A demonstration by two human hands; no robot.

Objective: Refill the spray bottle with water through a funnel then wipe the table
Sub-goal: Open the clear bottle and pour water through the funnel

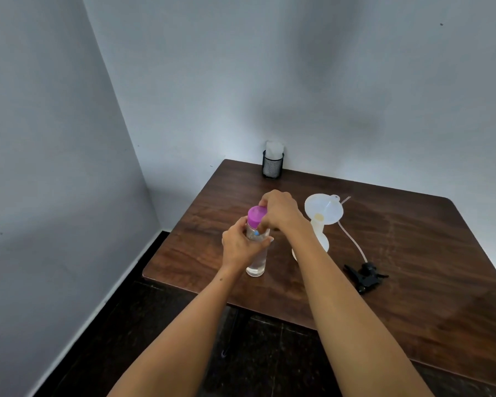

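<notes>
A clear water bottle (257,262) with a purple cap (256,215) stands near the left front of the brown wooden table (398,270). My left hand (239,247) grips the bottle's upper body. My right hand (279,210) pinches the purple cap from the right side. Just right of my right forearm stands a translucent white spray bottle (321,239) with a white funnel (324,209) seated in its neck. The black spray head (365,275) with its thin dip tube (352,239) lies on the table to the right.
A black mesh cup (272,166) holding white tissue (275,147) stands at the table's back edge against the wall. The table fills a corner, with grey walls at the left and rear. A dark floor shows below the table's front-left edge.
</notes>
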